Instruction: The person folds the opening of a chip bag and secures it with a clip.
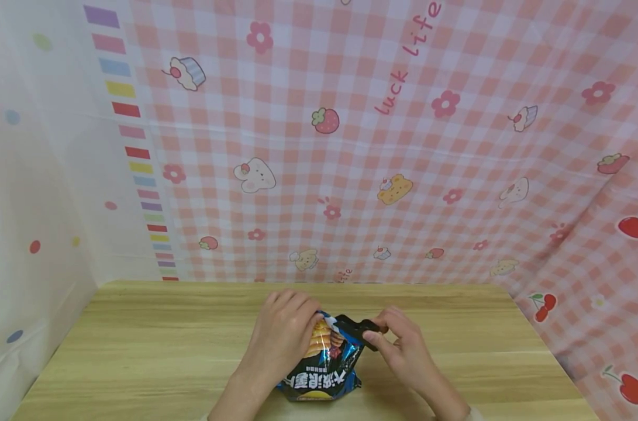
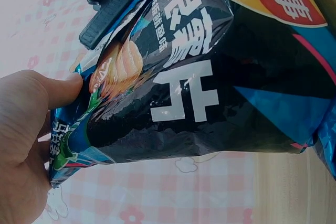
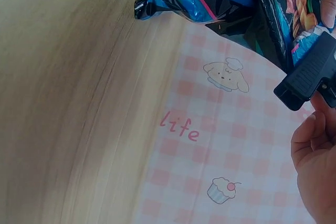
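A black and blue bag of potato chips (image 1: 324,377) stands on the wooden table, with large white lettering and pictured chips (image 2: 123,64) on its front. My left hand (image 1: 284,336) grips one end of the bag's top edge, its thumb (image 2: 65,90) on the printed side. At the other end, a black bag clip (image 1: 358,328) lies along the folded top edge. My right hand (image 1: 405,351) pinches this clip (image 3: 304,77) between thumb and fingers. How far the clip's jaws have closed over the bag is hard to see.
Light wood table (image 1: 166,351) surrounds the bag on both sides. A pink checked cloth (image 1: 297,146) with cartoon prints hangs behind the table's back edge. Another cloth with cherries (image 1: 634,386) hangs at the right, and a pale dotted one (image 1: 34,193) at the left.
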